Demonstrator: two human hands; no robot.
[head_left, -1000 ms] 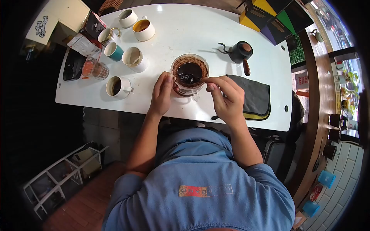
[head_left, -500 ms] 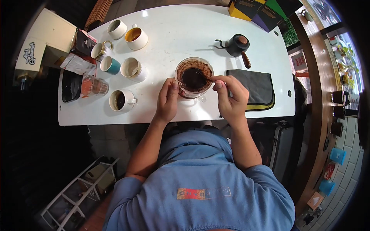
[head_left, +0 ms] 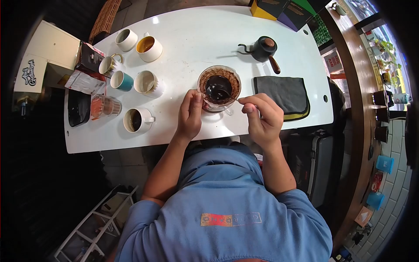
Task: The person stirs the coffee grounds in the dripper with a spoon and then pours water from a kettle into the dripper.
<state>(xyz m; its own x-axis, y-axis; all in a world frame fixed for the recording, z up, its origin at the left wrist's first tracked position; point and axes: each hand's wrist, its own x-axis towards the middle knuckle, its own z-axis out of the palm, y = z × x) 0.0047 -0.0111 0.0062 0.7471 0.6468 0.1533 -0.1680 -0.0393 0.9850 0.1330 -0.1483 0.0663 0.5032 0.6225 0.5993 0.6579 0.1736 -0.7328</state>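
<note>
A round coffee dripper (head_left: 235, 81), its inner wall coated with brown coffee residue and dark liquid inside, stands near the table's front edge. My left hand (head_left: 190, 112) is closed on its left side, thumb up by the rim. In a pinch, my right hand (head_left: 264, 117) holds a thin spoon (head_left: 233, 99) that reaches over the right rim, its bowl in the dark liquid. A clear handle shows below the dripper. What lies underneath is mostly hidden.
Left on the white table (head_left: 187, 48) are several cups, among them a white mug (head_left: 148, 118) with dark liquid, and a ribbed glass (head_left: 114, 107). A black gooseneck kettle (head_left: 263, 49) stands back right, above a folded grey cloth (head_left: 281, 94). Dark boxes (head_left: 281, 13) sit at the far edge.
The spoon has moved from the right wall toward the lower right of the dripper, and my right hand has shifted slightly down. My left hand keeps its hold. The view has tilted slightly.
</note>
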